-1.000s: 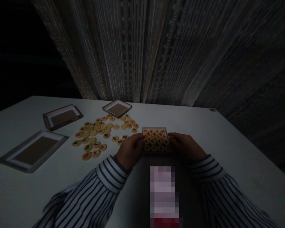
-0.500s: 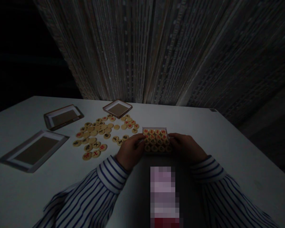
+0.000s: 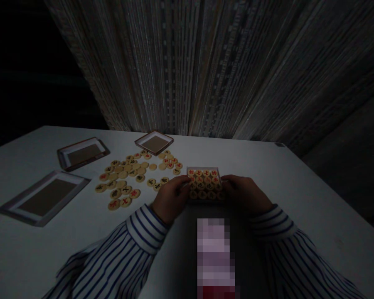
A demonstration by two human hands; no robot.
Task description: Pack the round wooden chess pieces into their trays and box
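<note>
A small square box (image 3: pixel 203 170) filled with round wooden chess pieces (image 3: pixel 205 183) marked in red and black lies on the white table (image 3: pixel 299 195) in front of me. My left hand (image 3: pixel 171 198) grips the box's left side with curled fingers. My right hand (image 3: pixel 246 193) grips its right side the same way. Both sleeves are white with blue stripes.
Several loose chess pieces (image 3: pixel 127 176) lie spread on the table to the left of the box. A small empty box tray (image 3: pixel 154 142) stands behind them, and two larger flat trays (image 3: pixel 82 153) (image 3: pixel 43 197) lie further left. A ribbed wall rises behind the table.
</note>
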